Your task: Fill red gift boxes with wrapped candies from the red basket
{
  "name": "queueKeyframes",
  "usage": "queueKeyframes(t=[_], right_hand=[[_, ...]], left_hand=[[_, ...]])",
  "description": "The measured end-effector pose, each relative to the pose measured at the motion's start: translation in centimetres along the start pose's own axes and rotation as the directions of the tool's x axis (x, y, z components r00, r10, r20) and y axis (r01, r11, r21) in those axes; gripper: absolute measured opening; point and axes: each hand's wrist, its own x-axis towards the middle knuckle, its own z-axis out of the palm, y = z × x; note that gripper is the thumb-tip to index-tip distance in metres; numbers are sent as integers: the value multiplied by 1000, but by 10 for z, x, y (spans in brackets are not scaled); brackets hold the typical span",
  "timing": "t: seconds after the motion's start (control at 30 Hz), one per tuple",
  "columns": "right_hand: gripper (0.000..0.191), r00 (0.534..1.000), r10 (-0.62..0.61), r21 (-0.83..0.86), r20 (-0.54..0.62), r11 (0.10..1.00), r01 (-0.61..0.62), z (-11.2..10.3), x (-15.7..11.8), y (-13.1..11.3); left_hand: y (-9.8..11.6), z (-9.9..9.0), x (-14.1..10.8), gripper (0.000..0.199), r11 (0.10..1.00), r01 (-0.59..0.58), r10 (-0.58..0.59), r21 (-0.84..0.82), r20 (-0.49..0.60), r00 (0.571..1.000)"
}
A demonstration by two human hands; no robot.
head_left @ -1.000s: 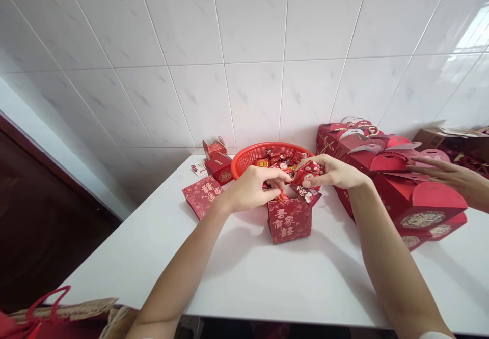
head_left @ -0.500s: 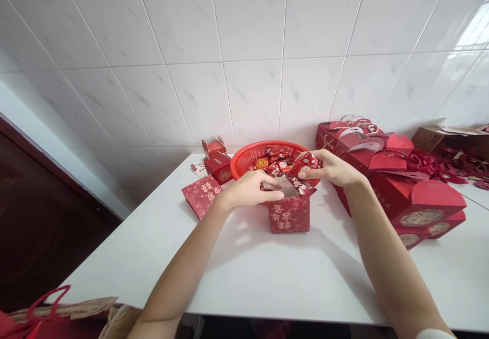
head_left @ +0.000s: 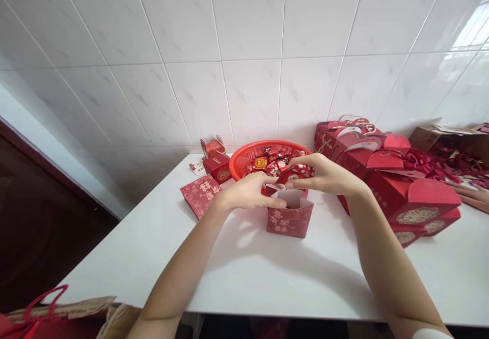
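The left hand [head_left: 248, 191], fingers curled, holds one open box [head_left: 289, 222] on the tabletop [head_left: 153, 273] by its left side; the right hand [head_left: 328, 173] pinches one red packet [head_left: 296, 172] near one basket [head_left: 240, 161].

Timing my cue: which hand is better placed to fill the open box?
Probably the right hand: it holds a red packet by the open box, while the left hand is at its left edge.

Open carton [head_left: 290, 222], just below the left hand [head_left: 248, 190]: pale characters, apparently 吾家有囍, blurred | Lying carton [head_left: 200, 195], left of that hand: similar characters, slanted | Large box [head_left: 393, 191], right of the right hand [head_left: 328, 174]: small lettering, illegible
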Motion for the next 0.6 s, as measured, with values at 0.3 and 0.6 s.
queueKeyframes(t=[0.3, 0.6], right_hand=[[30, 998, 43, 40, -48, 998, -41, 14, 4, 3], [31, 995, 21, -14, -97, 1000, -23, 2, -3, -3]], left_hand=[[3, -2, -2, 51, 994, 57, -52, -91, 63, 997], [2, 0, 0, 42, 996, 55, -53, -70, 29, 998]])
